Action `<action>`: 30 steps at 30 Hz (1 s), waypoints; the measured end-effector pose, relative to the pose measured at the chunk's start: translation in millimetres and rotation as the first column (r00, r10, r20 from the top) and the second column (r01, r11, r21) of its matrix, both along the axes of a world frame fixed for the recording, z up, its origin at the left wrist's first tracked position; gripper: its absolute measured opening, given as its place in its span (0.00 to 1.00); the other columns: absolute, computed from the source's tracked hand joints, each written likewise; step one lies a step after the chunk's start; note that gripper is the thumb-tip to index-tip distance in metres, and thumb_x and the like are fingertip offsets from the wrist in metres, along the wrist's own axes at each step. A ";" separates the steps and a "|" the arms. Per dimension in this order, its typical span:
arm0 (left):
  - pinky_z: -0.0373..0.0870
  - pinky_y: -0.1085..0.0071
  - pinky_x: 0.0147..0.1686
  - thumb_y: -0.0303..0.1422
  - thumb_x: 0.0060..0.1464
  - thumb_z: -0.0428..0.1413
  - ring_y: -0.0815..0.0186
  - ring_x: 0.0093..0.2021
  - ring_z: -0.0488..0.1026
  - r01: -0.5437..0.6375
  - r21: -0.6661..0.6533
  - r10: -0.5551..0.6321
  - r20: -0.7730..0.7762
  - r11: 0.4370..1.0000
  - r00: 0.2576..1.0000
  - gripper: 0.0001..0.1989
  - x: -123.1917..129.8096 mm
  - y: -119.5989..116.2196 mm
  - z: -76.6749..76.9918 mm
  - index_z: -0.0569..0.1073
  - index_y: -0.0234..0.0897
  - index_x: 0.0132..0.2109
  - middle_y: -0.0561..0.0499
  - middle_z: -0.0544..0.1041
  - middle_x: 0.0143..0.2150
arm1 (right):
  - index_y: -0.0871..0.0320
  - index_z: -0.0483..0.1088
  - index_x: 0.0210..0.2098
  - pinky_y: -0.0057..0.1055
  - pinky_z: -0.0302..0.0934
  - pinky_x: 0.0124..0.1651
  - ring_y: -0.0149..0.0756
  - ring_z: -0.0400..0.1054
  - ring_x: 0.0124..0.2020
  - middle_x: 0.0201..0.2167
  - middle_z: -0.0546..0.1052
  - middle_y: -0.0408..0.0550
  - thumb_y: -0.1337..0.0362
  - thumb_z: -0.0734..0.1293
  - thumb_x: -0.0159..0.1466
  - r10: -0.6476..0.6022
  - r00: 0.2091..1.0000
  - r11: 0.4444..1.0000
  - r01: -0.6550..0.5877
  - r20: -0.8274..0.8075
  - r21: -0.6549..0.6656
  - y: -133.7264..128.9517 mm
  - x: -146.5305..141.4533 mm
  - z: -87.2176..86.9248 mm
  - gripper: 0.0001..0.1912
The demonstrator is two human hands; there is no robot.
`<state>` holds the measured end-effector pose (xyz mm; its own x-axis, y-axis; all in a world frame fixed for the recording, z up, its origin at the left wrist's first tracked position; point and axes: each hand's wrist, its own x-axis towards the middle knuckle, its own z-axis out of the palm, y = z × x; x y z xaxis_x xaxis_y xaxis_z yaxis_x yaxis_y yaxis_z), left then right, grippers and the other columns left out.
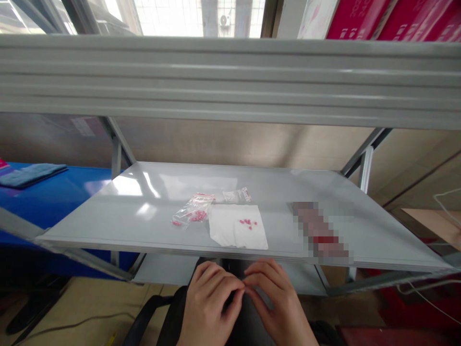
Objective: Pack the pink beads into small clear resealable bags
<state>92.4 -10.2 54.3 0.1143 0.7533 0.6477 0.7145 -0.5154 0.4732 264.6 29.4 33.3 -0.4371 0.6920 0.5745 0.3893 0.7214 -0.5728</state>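
My left hand [214, 302] and my right hand [272, 298] meet at the fingertips over my lap, just below the table's front edge. Thumb and index finger of the left are pinched together; the right hand's fingertips press in against them. Whatever lies between them is too small to make out. Beyond the hands, a white paper sheet [221, 226] lies on the grey table [144, 230], with several small pink-red pieces [248, 222] on its right part. Left of it is a clear bag [198, 214] of similar pieces. Another clear bag [237, 195] lies behind the sheet.
A pixelated, reddish-brown object [319, 228] lies on the table's right side. A thick grey beam [230, 79] crosses above. A blue surface [86, 185] with a folded cloth [34, 174] is at left. A chair armrest [146, 317] stands beside my lap.
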 end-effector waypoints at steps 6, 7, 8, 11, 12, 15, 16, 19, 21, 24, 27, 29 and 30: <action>0.67 0.64 0.41 0.18 0.54 0.54 0.65 0.29 0.72 -0.041 0.068 0.045 -0.067 0.997 0.997 0.11 5.4 -0.5 1.7 0.71 0.40 0.33 0.57 0.78 0.27 | 0.56 0.67 0.29 0.32 0.56 0.35 0.37 0.65 0.31 0.26 0.72 0.44 0.77 0.61 0.65 -0.080 0.997 0.995 0.078 0.018 0.062 -4.4 -11.9 4.0 0.12; 0.67 0.64 0.41 0.18 0.54 0.54 0.65 0.29 0.72 -0.034 0.069 0.040 -0.086 0.997 0.996 0.11 5.1 -0.5 3.2 0.70 0.40 0.33 0.57 0.78 0.26 | 0.56 0.66 0.28 0.33 0.55 0.35 0.37 0.64 0.30 0.25 0.71 0.44 0.77 0.60 0.65 -0.099 0.995 0.991 0.097 0.026 0.090 -4.8 -11.9 4.5 0.13; 0.68 0.64 0.42 0.18 0.53 0.54 0.65 0.29 0.73 -0.025 0.065 0.032 -0.100 0.998 0.994 0.11 4.6 -0.5 4.8 0.70 0.40 0.33 0.57 0.77 0.26 | 0.56 0.66 0.27 0.33 0.55 0.36 0.37 0.63 0.30 0.24 0.70 0.43 0.78 0.59 0.65 -0.117 0.993 0.987 0.112 0.031 0.118 -5.1 -11.6 5.3 0.14; 0.68 0.64 0.41 0.18 0.53 0.54 0.65 0.29 0.73 -0.001 0.047 0.007 -0.112 0.999 0.994 0.11 2.5 -0.5 9.2 0.70 0.41 0.32 0.57 0.78 0.26 | 0.56 0.67 0.28 0.35 0.56 0.40 0.37 0.63 0.29 0.23 0.71 0.43 0.77 0.60 0.65 -0.116 0.992 0.983 0.109 0.041 0.147 -4.4 -8.7 8.8 0.14; 0.68 0.64 0.41 0.18 0.53 0.54 0.65 0.29 0.73 0.005 0.038 -0.001 -0.108 0.999 0.994 0.11 1.7 -0.5 10.1 0.70 0.41 0.33 0.57 0.78 0.27 | 0.56 0.68 0.28 0.34 0.57 0.40 0.36 0.64 0.29 0.24 0.72 0.42 0.76 0.62 0.65 -0.095 0.995 0.988 0.089 0.043 0.123 -3.7 -7.3 10.1 0.13; 0.67 0.64 0.40 0.18 0.54 0.54 0.65 0.29 0.74 0.022 0.009 -0.021 -0.090 1.000 0.996 0.11 -0.5 -0.3 10.7 0.69 0.40 0.34 0.57 0.78 0.27 | 0.55 0.69 0.30 0.30 0.60 0.35 0.35 0.67 0.29 0.26 0.74 0.42 0.73 0.66 0.65 -0.052 0.999 0.998 0.052 0.002 0.033 -1.9 -3.5 12.9 0.09; 0.67 0.64 0.39 0.18 0.54 0.54 0.66 0.29 0.74 0.026 0.002 -0.025 -0.086 1.000 0.996 0.11 -1.1 -0.3 10.4 0.69 0.40 0.34 0.57 0.78 0.27 | 0.55 0.70 0.30 0.29 0.61 0.34 0.35 0.68 0.29 0.25 0.74 0.42 0.72 0.67 0.65 -0.059 0.998 0.998 0.060 -0.018 0.025 -1.8 -2.9 13.3 0.09; 0.67 0.64 0.39 0.18 0.54 0.53 0.66 0.29 0.74 0.033 -0.004 -0.033 -0.076 0.999 0.997 0.11 -2.2 -0.5 9.4 0.68 0.41 0.35 0.57 0.77 0.27 | 0.55 0.70 0.28 0.27 0.61 0.30 0.34 0.68 0.26 0.23 0.73 0.41 0.73 0.66 0.65 -0.116 0.991 0.991 0.121 -0.072 0.057 -3.6 -3.7 13.9 0.10; 0.67 0.64 0.40 0.18 0.54 0.54 0.66 0.29 0.74 0.038 -0.005 -0.038 -0.064 0.999 0.997 0.11 -3.5 -0.8 9.4 0.68 0.41 0.35 0.56 0.77 0.28 | 0.55 0.71 0.28 0.26 0.63 0.29 0.33 0.69 0.25 0.23 0.73 0.42 0.73 0.65 0.65 -0.144 0.984 0.987 0.151 -0.106 0.061 -5.5 -5.2 14.6 0.11; 0.67 0.65 0.40 0.18 0.54 0.54 0.66 0.30 0.75 0.034 -0.002 -0.034 -0.052 0.999 0.998 0.11 -6.9 -1.1 10.6 0.68 0.41 0.36 0.56 0.78 0.28 | 0.55 0.74 0.30 0.24 0.65 0.28 0.32 0.71 0.25 0.24 0.74 0.43 0.72 0.67 0.65 -0.138 0.979 0.990 0.142 -0.151 0.013 -6.5 -6.3 16.9 0.09; 0.67 0.64 0.42 0.18 0.55 0.54 0.66 0.30 0.74 0.031 0.009 -0.030 -0.055 0.999 0.998 0.12 -11.8 -0.6 13.0 0.67 0.42 0.36 0.57 0.77 0.28 | 0.55 0.75 0.27 0.23 0.64 0.25 0.31 0.71 0.22 0.21 0.73 0.42 0.72 0.67 0.65 -0.149 0.973 0.988 0.153 -0.174 0.009 -5.0 -5.4 18.8 0.11; 0.66 0.64 0.44 0.18 0.55 0.54 0.67 0.30 0.75 0.031 0.018 -0.029 -0.063 0.999 0.998 0.12 -15.1 0.0 15.8 0.67 0.42 0.36 0.57 0.77 0.28 | 0.55 0.76 0.27 0.23 0.63 0.23 0.30 0.70 0.20 0.20 0.73 0.42 0.72 0.67 0.64 -0.159 0.971 0.987 0.163 -0.181 0.009 -3.5 -4.3 19.5 0.11; 0.66 0.63 0.44 0.18 0.55 0.54 0.67 0.31 0.75 0.025 0.023 -0.024 -0.066 0.999 0.998 0.11 -16.5 0.3 17.6 0.67 0.42 0.36 0.57 0.78 0.29 | 0.55 0.77 0.28 0.23 0.65 0.24 0.31 0.71 0.21 0.21 0.74 0.43 0.72 0.67 0.64 -0.141 0.974 0.990 0.142 -0.177 -0.008 -2.8 -3.7 19.8 0.11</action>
<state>75.9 -9.9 71.9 0.1755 0.7343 0.6557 0.7306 -0.5436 0.4132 260.9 26.6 53.0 -0.2260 0.7366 0.6375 0.3808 0.6692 -0.6382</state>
